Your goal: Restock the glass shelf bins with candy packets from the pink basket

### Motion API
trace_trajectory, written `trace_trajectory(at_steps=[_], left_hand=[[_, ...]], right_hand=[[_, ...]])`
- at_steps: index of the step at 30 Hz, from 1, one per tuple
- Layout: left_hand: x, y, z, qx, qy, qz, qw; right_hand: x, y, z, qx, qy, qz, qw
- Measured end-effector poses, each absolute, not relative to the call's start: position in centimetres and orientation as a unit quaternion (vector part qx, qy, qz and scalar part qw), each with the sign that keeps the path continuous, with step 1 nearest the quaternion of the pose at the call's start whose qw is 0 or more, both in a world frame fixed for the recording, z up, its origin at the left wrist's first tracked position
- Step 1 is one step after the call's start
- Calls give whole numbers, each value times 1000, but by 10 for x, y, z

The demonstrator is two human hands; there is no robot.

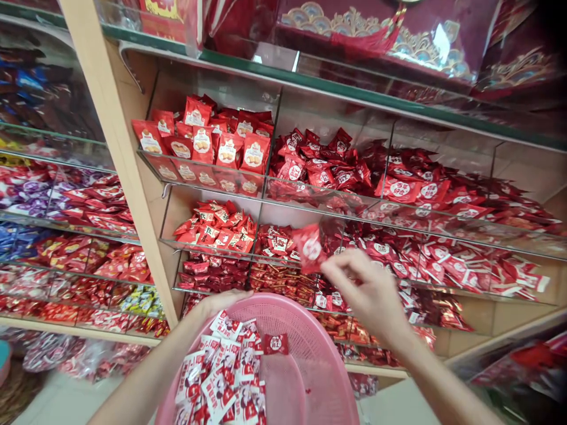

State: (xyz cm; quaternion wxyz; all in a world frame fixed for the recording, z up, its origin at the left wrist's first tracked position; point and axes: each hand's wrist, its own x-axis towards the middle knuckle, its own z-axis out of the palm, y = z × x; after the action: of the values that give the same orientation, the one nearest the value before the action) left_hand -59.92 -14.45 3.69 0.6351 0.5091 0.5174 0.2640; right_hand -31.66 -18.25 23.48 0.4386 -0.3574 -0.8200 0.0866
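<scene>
My left hand (221, 302) grips the far rim of a pink plastic basket (305, 330), with its fingers curled over the edge. Inside the basket lie several white-and-red snack packets (221, 369) and one small red packet (275, 343). My right hand (370, 292) is raised in front of the shelves, pinching a small red candy packet (309, 249) between thumb and fingertips. That packet is blurred and sits above the basket's far side.
Clear acrylic bins (212, 177) on a wooden shelf unit (128, 177) hold heaps of red wrapped sweets (319, 165). More bins with red, purple and blue packets (66, 200) stand to the left. Red gift boxes (376, 35) sit on the glass shelf above.
</scene>
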Motion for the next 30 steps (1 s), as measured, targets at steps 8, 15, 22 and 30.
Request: trace_trajectory(at_steps=[8, 15, 22, 30], left_hand=[[-599, -145, 33, 506, 498, 270, 651], [-596, -152, 44, 512, 519, 277, 625], [-604, -151, 36, 530, 518, 288, 606], [-605, -149, 31, 528, 514, 287, 612]], right_hand=[[-332, -182, 90, -357, -902, 170, 176], [-338, -173, 43, -248, -958, -141, 12], [-357, -183, 28, -225, -961, -157, -18], [-375, -196, 17, -242, -964, -107, -34]])
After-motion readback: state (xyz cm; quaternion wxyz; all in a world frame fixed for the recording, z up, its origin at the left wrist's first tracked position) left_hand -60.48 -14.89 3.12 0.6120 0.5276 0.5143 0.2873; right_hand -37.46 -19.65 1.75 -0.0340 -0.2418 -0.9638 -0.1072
